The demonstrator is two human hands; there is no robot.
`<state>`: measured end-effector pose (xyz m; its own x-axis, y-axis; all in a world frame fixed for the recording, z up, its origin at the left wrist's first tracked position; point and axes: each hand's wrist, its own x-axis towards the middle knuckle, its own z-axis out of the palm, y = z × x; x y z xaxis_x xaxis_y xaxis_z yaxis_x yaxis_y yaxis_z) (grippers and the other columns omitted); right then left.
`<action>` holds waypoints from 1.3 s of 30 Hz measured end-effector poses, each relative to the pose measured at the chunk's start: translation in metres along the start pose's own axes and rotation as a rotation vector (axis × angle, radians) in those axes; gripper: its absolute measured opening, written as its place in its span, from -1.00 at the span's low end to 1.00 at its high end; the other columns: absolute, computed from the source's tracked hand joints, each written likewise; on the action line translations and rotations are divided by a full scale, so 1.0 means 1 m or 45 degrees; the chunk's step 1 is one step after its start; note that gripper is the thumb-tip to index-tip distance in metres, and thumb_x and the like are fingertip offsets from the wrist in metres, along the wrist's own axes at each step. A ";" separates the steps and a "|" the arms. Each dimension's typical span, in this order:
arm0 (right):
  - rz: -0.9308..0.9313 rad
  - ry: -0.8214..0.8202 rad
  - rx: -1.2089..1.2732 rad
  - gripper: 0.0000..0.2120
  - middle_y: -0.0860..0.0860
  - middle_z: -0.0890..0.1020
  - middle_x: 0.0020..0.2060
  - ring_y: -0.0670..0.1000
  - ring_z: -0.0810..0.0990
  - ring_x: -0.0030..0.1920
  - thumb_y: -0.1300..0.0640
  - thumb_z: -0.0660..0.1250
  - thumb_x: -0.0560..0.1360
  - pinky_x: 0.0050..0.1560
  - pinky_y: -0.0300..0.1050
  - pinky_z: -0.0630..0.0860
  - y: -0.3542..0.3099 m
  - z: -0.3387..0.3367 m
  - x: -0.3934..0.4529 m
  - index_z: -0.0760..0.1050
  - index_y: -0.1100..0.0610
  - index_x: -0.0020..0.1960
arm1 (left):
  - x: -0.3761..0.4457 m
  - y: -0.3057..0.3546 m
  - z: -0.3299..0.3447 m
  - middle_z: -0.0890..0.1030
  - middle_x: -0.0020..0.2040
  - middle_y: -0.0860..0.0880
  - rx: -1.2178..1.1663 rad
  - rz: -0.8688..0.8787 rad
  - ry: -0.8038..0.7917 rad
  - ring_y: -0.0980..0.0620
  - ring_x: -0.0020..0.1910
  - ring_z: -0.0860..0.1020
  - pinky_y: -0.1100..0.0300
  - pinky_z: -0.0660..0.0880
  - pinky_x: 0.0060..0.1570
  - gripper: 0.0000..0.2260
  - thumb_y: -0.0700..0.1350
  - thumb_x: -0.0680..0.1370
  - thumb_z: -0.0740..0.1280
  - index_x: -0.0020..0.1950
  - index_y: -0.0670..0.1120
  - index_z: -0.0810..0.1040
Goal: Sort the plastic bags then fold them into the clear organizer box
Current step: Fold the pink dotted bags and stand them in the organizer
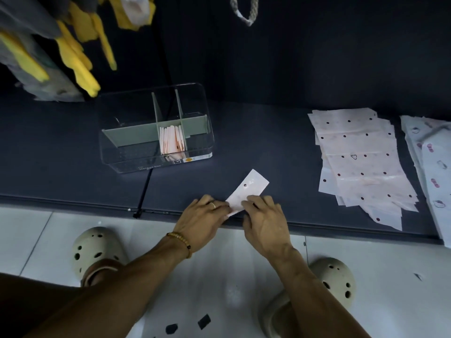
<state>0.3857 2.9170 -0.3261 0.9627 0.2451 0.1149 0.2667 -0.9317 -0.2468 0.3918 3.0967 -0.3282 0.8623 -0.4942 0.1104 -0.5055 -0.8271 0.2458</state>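
A pale pink plastic bag (249,189), folded into a narrow strip, lies on the dark shelf (268,147) near its front edge. My left hand (202,220) presses the strip's near end with its fingertips. My right hand (264,220) lies beside it, fingers curled down onto the same end. The clear organizer box (156,128) stands to the left behind them, with grey dividers. Several folded pink bags (172,140) stand upright in its middle front compartment. A stack of flat dotted bags (361,162) lies at the right.
A second pile of printed bags (432,172) lies at the far right edge. Yellow and grey cloths (73,50) hang at the upper left. A thin black rod (144,191) leans against the shelf front. Below is a white tiled floor (219,289) with my feet in beige clogs.
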 end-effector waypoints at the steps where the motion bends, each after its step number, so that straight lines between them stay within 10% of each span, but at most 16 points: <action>1: 0.006 -0.028 0.067 -0.84 0.03 0.63 -0.09 0.13 0.58 -0.14 0.22 0.43 0.39 -0.24 0.00 0.53 -0.006 0.000 0.001 0.63 0.13 -0.03 | 0.004 0.002 -0.001 0.65 -0.03 -0.01 -0.064 -0.062 -0.011 -0.06 -0.06 0.54 0.08 0.50 -0.13 -0.83 -0.10 0.56 0.31 0.12 -0.03 0.61; 11: 0.812 -0.195 1.081 -0.81 0.02 0.57 -0.43 -0.10 0.49 -0.56 0.22 0.37 0.52 -0.52 -0.26 0.44 0.008 -0.002 0.023 0.52 0.14 -0.28 | 0.044 0.008 0.000 0.47 -0.41 0.17 -0.780 -0.652 -0.102 0.12 -0.38 0.45 0.25 0.41 -0.32 -0.70 -0.09 0.49 0.39 -0.38 0.05 0.36; 21: 0.859 -0.133 0.775 -0.85 0.04 0.65 -0.36 0.06 0.62 -0.35 0.12 0.39 0.51 -0.14 -0.04 0.61 0.013 0.004 0.037 0.62 0.17 -0.19 | 0.071 0.014 0.009 0.64 -0.21 -0.05 -0.487 -0.843 -0.118 -0.07 -0.19 0.58 0.09 0.55 -0.14 -0.80 0.00 0.49 0.37 -0.27 0.02 0.42; 29: 0.760 -0.196 0.758 -0.92 -0.02 0.66 -0.32 0.01 0.64 -0.32 0.10 0.45 0.45 -0.13 -0.04 0.62 0.020 0.005 0.047 0.58 0.04 -0.20 | 0.047 0.002 0.019 0.49 0.21 -0.01 -0.262 -0.501 0.036 -0.07 0.15 0.43 0.05 0.47 0.03 -0.49 -0.05 0.42 0.44 0.35 0.02 0.39; 39: 0.328 0.140 0.336 -0.78 0.09 0.59 0.11 0.11 0.59 0.02 0.19 0.31 0.54 0.03 -0.01 0.57 0.015 0.006 0.034 0.57 0.21 0.16 | 0.034 -0.005 0.014 0.62 0.00 -0.12 -0.058 -0.114 0.084 -0.14 -0.03 0.57 0.05 0.61 -0.10 -0.84 -0.17 0.44 0.47 -0.02 -0.20 0.66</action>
<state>0.4230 2.9130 -0.3317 0.9928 -0.0319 0.1157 0.0330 -0.8545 -0.5184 0.4232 3.0805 -0.3396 0.9047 -0.3991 0.1489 -0.4259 -0.8533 0.3009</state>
